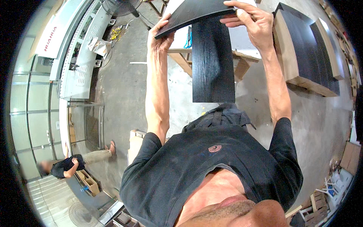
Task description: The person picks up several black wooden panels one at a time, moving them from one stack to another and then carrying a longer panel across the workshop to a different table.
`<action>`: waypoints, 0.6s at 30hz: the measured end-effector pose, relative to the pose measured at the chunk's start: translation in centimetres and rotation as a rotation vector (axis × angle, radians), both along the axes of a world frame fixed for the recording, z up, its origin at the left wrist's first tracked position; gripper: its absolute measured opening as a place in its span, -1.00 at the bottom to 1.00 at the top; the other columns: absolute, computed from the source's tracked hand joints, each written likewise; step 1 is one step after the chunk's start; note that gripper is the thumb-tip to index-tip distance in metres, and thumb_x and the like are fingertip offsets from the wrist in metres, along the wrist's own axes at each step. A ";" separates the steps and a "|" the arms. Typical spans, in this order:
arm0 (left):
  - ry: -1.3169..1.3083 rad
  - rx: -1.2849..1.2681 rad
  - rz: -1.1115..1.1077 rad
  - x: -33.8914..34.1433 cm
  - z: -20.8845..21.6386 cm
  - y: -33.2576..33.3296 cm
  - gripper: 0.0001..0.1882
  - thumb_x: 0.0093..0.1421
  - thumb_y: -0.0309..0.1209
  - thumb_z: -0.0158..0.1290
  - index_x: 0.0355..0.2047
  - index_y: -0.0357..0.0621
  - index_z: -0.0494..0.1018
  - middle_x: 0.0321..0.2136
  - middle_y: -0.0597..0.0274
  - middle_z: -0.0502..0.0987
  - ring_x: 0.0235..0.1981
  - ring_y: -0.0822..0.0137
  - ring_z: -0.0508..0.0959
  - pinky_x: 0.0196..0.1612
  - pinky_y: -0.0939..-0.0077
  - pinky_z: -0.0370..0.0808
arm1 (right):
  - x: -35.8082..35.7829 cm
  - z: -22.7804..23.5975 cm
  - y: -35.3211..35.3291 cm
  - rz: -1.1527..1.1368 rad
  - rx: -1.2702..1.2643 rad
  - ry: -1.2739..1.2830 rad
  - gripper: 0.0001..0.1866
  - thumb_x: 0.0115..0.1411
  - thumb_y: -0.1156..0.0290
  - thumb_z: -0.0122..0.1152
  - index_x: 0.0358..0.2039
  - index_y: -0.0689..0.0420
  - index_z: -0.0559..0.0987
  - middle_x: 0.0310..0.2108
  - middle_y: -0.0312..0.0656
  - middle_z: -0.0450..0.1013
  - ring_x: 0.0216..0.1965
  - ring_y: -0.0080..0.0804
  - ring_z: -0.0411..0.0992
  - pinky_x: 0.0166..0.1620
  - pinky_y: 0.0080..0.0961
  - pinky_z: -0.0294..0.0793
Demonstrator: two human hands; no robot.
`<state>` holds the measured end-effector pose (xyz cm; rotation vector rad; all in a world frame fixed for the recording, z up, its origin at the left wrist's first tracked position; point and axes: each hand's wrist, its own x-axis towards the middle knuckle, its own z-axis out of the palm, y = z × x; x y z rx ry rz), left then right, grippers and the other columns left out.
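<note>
Concrete floor (119,89) spreads from a white machine (81,56) at the left to the middle, where the left hand (162,43) grips one end of a black board (196,13), thin and faintly sheened, its curve perhaps only lens bending, over a grained plank (211,64) jutting past the bench (244,39). The right hand (255,24) pinches the other end, short of stacked dark panels (302,41); handling the board seems the current step, the next move likely calling for level, two-handed support.
</note>
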<state>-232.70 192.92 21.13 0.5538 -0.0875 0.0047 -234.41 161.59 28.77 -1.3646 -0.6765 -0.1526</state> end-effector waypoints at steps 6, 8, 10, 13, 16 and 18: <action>0.021 -0.103 -0.004 -0.3 -1.9 1.0 -0.56 0.16 -0.68 -0.08 0.07 -0.61 0.32 -0.13 -0.31 0.54 -0.21 0.01 0.64 -0.16 0.44 0.71 | 0.7 1.1 2.0 0.108 0.031 0.052 -0.72 0.30 0.51 -0.01 -0.08 0.39 0.57 -0.40 -0.01 0.58 -0.41 -0.24 0.63 -0.36 -0.49 0.66; 0.027 -0.105 0.045 -0.5 -2.4 1.1 -0.56 0.17 -0.66 -0.07 0.08 -0.61 0.32 -0.14 -0.31 0.54 -0.25 0.00 0.64 -0.17 0.45 0.71 | 0.9 1.3 2.4 0.119 0.015 0.058 -0.72 0.30 0.51 0.00 -0.08 0.37 0.57 -0.39 -0.01 0.58 -0.41 -0.24 0.63 -0.37 -0.48 0.66; 0.006 -0.119 0.032 -0.7 -2.8 1.5 -0.56 0.18 -0.64 -0.05 0.08 -0.61 0.31 -0.15 -0.30 0.54 -0.26 0.03 0.64 -0.19 0.45 0.72 | 1.1 1.5 3.0 0.133 0.002 0.061 -0.72 0.30 0.50 0.01 -0.06 0.36 0.57 -0.38 0.00 0.58 -0.40 -0.22 0.63 -0.38 -0.47 0.66; 0.255 -0.014 0.246 -2.5 -3.9 1.0 -0.66 0.12 -0.65 0.08 -0.07 -0.48 0.43 -0.20 -0.17 0.57 -0.24 0.13 0.64 -0.23 0.44 0.70 | 2.7 -0.2 2.4 0.157 -0.218 0.034 -0.46 0.34 0.25 -0.06 0.24 0.29 0.29 -0.07 0.02 0.51 -0.06 -0.24 0.56 -0.08 -0.34 0.64; 0.352 0.114 0.194 -3.4 -6.0 -0.6 -0.61 0.11 -0.63 0.09 -0.01 -0.38 0.43 -0.14 -0.06 0.58 -0.15 0.17 0.62 -0.06 0.38 0.62 | 3.9 -5.0 0.9 0.052 -0.002 0.310 -0.40 0.40 0.09 -0.06 0.31 0.19 0.20 0.01 -0.05 0.48 -0.01 -0.34 0.49 0.03 -0.32 0.50; 0.229 0.202 0.014 -3.9 -7.3 -1.5 -0.48 0.10 -0.63 0.08 0.12 -0.41 0.36 -0.06 0.00 0.56 -0.11 0.23 0.62 -0.01 0.39 0.59 | 6.6 -10.2 -0.7 0.243 0.079 0.593 -0.43 0.40 0.10 -0.07 0.24 0.26 0.27 0.11 -0.01 0.40 0.10 -0.32 0.41 0.10 -0.32 0.45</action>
